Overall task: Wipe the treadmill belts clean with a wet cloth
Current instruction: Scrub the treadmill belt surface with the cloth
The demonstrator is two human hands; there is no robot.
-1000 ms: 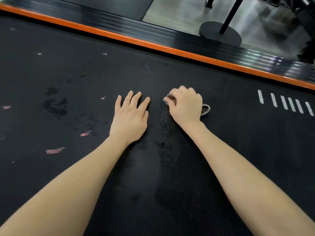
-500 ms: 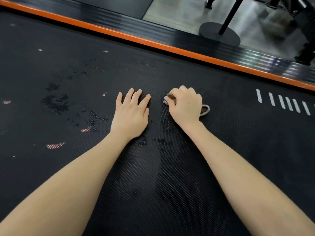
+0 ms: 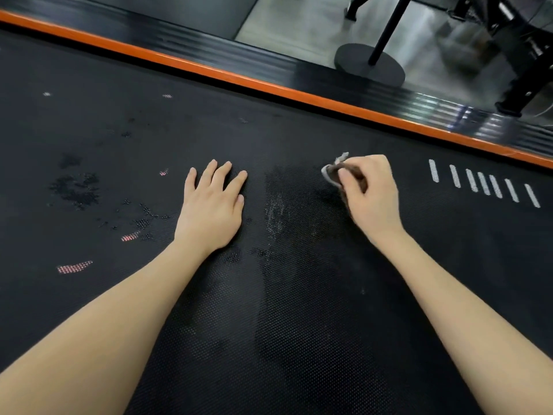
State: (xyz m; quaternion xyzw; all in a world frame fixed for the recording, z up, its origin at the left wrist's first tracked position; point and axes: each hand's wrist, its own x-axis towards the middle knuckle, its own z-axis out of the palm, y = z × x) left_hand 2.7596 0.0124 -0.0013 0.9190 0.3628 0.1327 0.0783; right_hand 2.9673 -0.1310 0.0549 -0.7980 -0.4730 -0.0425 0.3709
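Note:
The black textured treadmill belt fills most of the view. My left hand lies flat on it with straight fingers. To its right, my right hand grips a small bunched grey-brown cloth, whose end sticks out past my thumb and fingers. A wet, darker patch with a pale smear lies on the belt between my two hands. Dark wet specks dot the belt to the left of my left hand.
An orange stripe and a black ribbed side rail border the belt's far side. White dash marks are printed on the belt at the right. A black stand with a round base is on the grey floor beyond.
My right hand has moved right with the cloth and lifted its grip, uncovering a wet smeared patch. My left hand stays flat in place.

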